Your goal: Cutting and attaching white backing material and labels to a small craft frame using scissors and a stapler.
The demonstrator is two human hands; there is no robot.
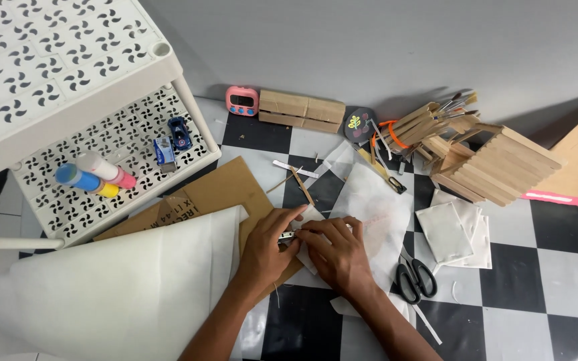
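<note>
Left hand (269,244) and right hand (336,251), fingers clenched on a small metal tool (287,236) over white paper (376,207); black scissors (415,277) just beside, on the checkered floor (536,267).

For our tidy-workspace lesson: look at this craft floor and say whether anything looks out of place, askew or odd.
Yes. Thin paper strips lie scattered on the checkered floor, and black scissors lie beside the right hand. Two toy cars sit on the plastic shelf beside the paint bottles, unlike the craft supplies around them.
</note>
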